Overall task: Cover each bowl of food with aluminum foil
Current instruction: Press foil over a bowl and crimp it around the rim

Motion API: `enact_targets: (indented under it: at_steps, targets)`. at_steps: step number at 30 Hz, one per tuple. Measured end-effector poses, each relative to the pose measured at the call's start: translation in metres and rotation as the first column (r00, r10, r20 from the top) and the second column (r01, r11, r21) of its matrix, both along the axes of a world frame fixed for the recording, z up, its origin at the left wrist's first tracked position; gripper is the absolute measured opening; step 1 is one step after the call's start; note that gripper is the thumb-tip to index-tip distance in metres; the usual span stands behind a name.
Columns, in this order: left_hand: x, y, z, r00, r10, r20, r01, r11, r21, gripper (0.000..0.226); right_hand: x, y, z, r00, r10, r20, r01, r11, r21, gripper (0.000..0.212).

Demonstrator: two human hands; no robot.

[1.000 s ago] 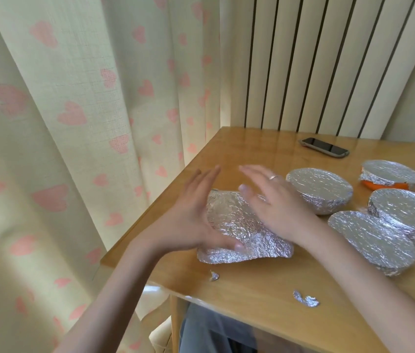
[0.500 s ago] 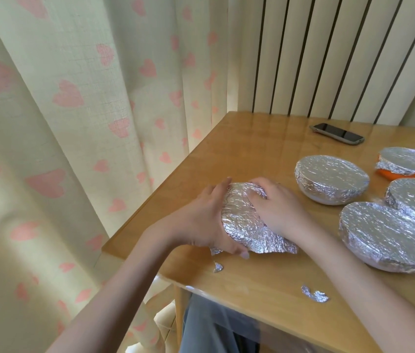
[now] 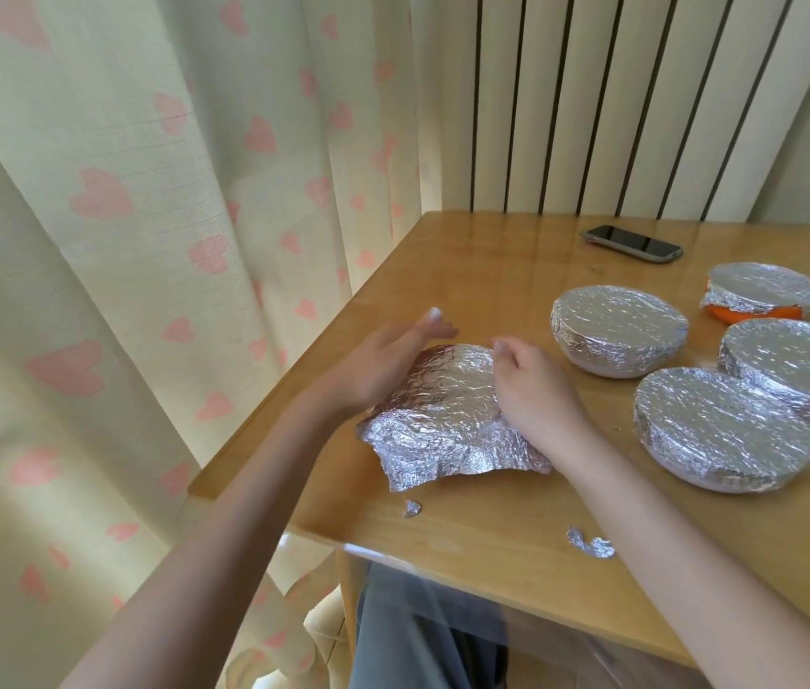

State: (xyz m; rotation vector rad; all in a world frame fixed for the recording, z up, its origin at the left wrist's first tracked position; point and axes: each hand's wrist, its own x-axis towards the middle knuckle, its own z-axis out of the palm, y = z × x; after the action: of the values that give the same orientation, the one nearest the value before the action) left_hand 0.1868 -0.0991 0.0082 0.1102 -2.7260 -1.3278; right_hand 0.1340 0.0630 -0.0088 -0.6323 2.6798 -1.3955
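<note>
A bowl under loose crinkled foil (image 3: 442,405) sits near the table's front left corner, its foil flaring out at the near edge. My left hand (image 3: 383,365) is at the foil's left side with the fingers straight and the fingertips lifted off it. My right hand (image 3: 537,390) has its fingers curled over the foil at the bowl's right rim. To the right stand three white bowls, each wrapped tight in foil (image 3: 619,335) (image 3: 721,425) (image 3: 800,375), and behind them an orange bowl (image 3: 750,313) with a foil cover.
A dark phone (image 3: 631,243) lies at the back of the wooden table (image 3: 492,281). Two small foil scraps (image 3: 411,508) (image 3: 591,544) lie by the front edge. A heart-print curtain (image 3: 144,241) hangs close along the table's left side.
Half a second ago both hands pressed the foil around the bowl. The left hand has since opened and pulled back to the left; the right hand stays on the right rim.
</note>
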Motion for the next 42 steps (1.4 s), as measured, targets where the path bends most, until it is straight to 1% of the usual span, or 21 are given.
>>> enact_targets:
  at_steps: [2, 4, 7, 8, 11, 14, 15, 16, 17, 18, 20, 21, 22, 25, 26, 29, 31, 33, 36, 39, 42]
  targets:
    - [-0.005, 0.007, -0.007, 1.000, 0.005, 0.013, -0.005, 0.999, -0.033, 0.050, 0.001, -0.003, -0.004, 0.998, -0.052, 0.024, 0.052, 0.999, 0.007, 0.037]
    - [-0.006, 0.007, -0.015, 0.999, 0.043, -0.013, -0.043, 0.999, -0.020, 0.050, 0.000, -0.001, -0.005, 0.996, -0.079, 0.047, 0.080, 0.996, -0.030, 0.041]
    - [-0.005, 0.009, -0.016, 0.996, 0.091, -0.009, -0.091, 0.995, 0.029, 0.072, -0.001, -0.001, -0.006, 0.991, -0.056, 0.119, 0.067, 0.994, -0.083, 0.042]
    - [-0.004, 0.010, -0.015, 0.995, 0.098, -0.007, -0.097, 0.995, 0.036, 0.073, -0.001, -0.001, -0.006, 0.987, -0.043, 0.156, 0.059, 0.993, -0.101, 0.041]
    - [0.002, 0.016, -0.017, 0.985, 0.165, -0.051, -0.162, 0.985, 0.061, 0.056, 0.004, 0.001, 0.003, 0.970, 0.010, 0.242, 0.021, 0.992, -0.123, 0.049]
    - [0.018, 0.026, -0.021, 0.955, 0.271, -0.117, -0.264, 0.962, 0.069, 0.054, 0.001, 0.004, 0.017, 0.952, 0.117, 0.282, -0.102, 0.992, -0.067, 0.052]
    - [0.023, 0.027, -0.021, 0.951, 0.282, -0.125, -0.277, 0.959, 0.053, 0.058, 0.000, 0.005, 0.022, 0.951, 0.155, 0.269, -0.158, 0.987, -0.012, 0.053]
    - [0.026, 0.025, -0.019, 0.951, 0.282, -0.124, -0.281, 0.959, 0.027, 0.063, -0.001, 0.007, 0.025, 0.959, 0.188, 0.213, -0.202, 0.978, 0.048, 0.054]
    - [0.028, 0.020, -0.018, 0.951, 0.283, -0.128, -0.284, 0.959, 0.009, 0.067, -0.002, 0.008, 0.028, 0.977, 0.184, 0.110, -0.193, 0.977, 0.086, 0.055]
    - [0.027, 0.013, -0.015, 0.945, 0.293, -0.143, -0.295, 0.955, 0.005, 0.067, -0.002, 0.011, 0.029, 0.992, 0.126, -0.032, -0.122, 0.988, 0.098, 0.055]
    - [0.022, -0.001, -0.009, 0.932, 0.317, -0.174, -0.309, 0.948, 0.071, 0.056, 0.007, 0.015, 0.027, 0.967, -0.077, -0.244, 0.078, 0.997, -0.006, 0.044]
    - [0.018, -0.006, -0.008, 0.939, 0.289, -0.188, -0.271, 0.956, 0.117, 0.051, 0.014, 0.016, 0.023, 0.949, -0.137, -0.283, 0.126, 0.991, -0.054, 0.041]
    - [0.015, -0.007, -0.008, 0.955, 0.230, -0.184, -0.205, 0.968, 0.148, 0.049, 0.020, 0.014, 0.018, 0.948, -0.139, -0.287, 0.131, 0.990, -0.048, 0.041]
    - [0.006, 0.003, -0.015, 0.995, 0.076, -0.071, -0.065, 0.986, 0.152, 0.050, 0.032, 0.005, -0.002, 0.977, -0.058, -0.207, 0.065, 0.998, 0.024, 0.041]
    - [0.004, 0.008, -0.016, 0.997, 0.059, -0.048, -0.052, 0.988, 0.144, 0.048, 0.031, 0.004, -0.006, 0.983, -0.066, -0.173, 0.068, 0.998, 0.002, 0.040]
    - [0.004, 0.014, -0.016, 0.997, 0.053, -0.061, -0.045, 0.990, 0.135, 0.042, 0.026, 0.004, -0.011, 0.989, -0.099, -0.107, 0.090, 0.993, -0.082, 0.038]
    - [0.005, 0.015, -0.015, 0.995, 0.079, -0.058, -0.071, 0.988, 0.134, 0.040, 0.024, 0.005, -0.014, 0.994, -0.103, -0.038, 0.098, 0.987, -0.127, 0.036]
    - [0.006, 0.017, -0.014, 0.993, 0.103, -0.055, -0.095, 0.987, 0.132, 0.042, 0.023, 0.004, -0.017, 0.995, -0.084, 0.052, 0.093, 0.972, -0.217, 0.032]
    - [0.007, 0.021, -0.015, 0.986, 0.161, -0.049, -0.150, 0.973, 0.177, 0.044, 0.024, 0.004, -0.014, 0.992, -0.066, 0.108, 0.095, 0.954, -0.285, 0.043]
    - [0.016, 0.028, -0.018, 0.957, 0.275, -0.096, -0.255, 0.949, 0.186, 0.045, 0.027, 0.011, -0.002, 0.989, 0.022, 0.149, 0.022, 0.956, -0.292, 0.056]
    - [0.026, 0.040, -0.024, 0.914, 0.376, -0.152, -0.357, 0.924, 0.137, 0.051, 0.025, 0.015, 0.014, 0.963, 0.137, 0.231, -0.092, 0.977, -0.194, 0.066]
